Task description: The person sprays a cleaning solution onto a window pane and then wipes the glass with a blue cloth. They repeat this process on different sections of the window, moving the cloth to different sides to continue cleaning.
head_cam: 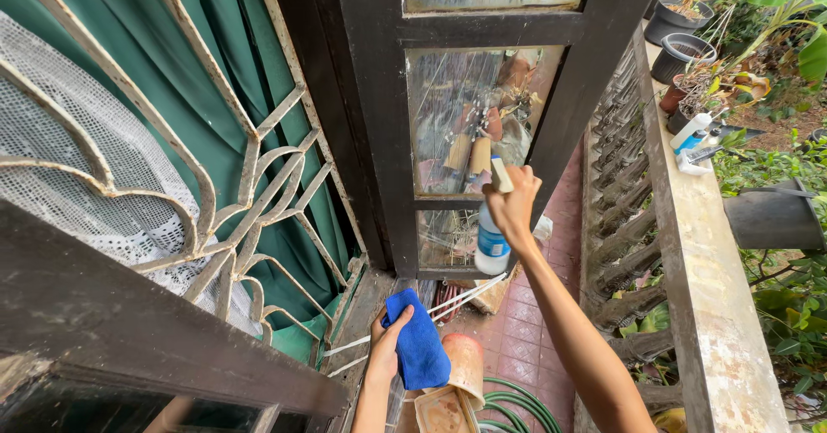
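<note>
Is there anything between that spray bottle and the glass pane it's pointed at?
Nothing visible. The right hand holds the spray bottle up close to the wet glass pane of the dark-framed door, with only open air between them. The blue cloth hangs lower down in the left hand, clear of the pane.

Both arms are bare as far as the view reaches, with no sleeve, watch, bracelet or glove to be seen. The right hand (513,205) ends a long, slim forearm with a plain wrist. The left hand (385,351) shows only a short stretch of forearm; rings, if any, seem hidden by the angle.
</note>
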